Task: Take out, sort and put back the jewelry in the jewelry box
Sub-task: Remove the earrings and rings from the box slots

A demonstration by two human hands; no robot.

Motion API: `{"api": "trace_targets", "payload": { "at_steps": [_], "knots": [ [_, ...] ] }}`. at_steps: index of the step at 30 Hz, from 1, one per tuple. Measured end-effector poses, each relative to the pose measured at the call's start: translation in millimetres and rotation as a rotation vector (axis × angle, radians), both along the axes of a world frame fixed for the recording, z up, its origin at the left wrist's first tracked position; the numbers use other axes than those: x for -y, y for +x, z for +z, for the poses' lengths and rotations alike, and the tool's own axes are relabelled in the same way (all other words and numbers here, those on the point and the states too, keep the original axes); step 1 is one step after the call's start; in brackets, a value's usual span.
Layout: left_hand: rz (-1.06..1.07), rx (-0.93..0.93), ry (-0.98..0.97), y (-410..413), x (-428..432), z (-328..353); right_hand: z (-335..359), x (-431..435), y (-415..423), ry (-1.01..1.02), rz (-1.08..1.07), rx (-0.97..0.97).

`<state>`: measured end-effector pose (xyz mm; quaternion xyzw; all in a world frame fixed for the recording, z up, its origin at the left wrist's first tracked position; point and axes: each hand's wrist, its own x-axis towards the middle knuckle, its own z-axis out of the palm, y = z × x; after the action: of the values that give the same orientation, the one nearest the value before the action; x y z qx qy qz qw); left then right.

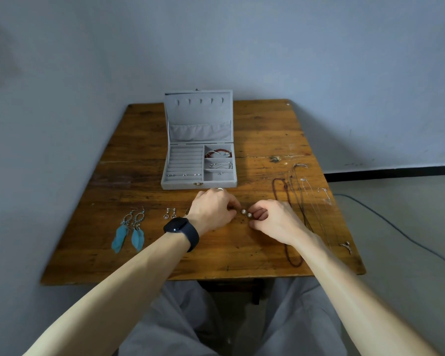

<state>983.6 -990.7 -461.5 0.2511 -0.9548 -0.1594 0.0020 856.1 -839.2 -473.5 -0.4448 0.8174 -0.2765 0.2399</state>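
Hands: your left hand and right hand, centre frame, pinch two pearl earrings together over the table.
Sorted: feather earrings lower left, necklaces right.
Box: jewelry box upper centre, open, bracelet and rings inside; putting back looks mostly left.

Grey box, teal feather earrings, brown table, blk watch.
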Motion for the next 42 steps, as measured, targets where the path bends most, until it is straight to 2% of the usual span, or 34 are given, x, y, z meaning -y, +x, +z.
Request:
{"api": "trace_targets", "payload": {
  "at_steps": [12, 20, 26, 34, 42],
  "knots": [
    [0.08, -0.107, 0.033, 22, 19, 21, 10, 3, -4, 0.048, -0.017, -0.079],
    [0.195, -0.212, 0.023, 63, 62, 33, 27, 30, 15, -0.1, -0.034, -0.157],
    [0.279, -0.215, -0.025, 90, 106, 39, 39, 62, 32, -0.182, 0.064, -0.196],
    [0.341, -0.163, -0.055, 97, 141, 32, 37, 119, 42, -0.191, 0.153, -0.235],
    [0.318, -0.107, -0.07, 87, 165, 9, 15, 188, 60, -0.193, 0.179, -0.37]
  ]
}}
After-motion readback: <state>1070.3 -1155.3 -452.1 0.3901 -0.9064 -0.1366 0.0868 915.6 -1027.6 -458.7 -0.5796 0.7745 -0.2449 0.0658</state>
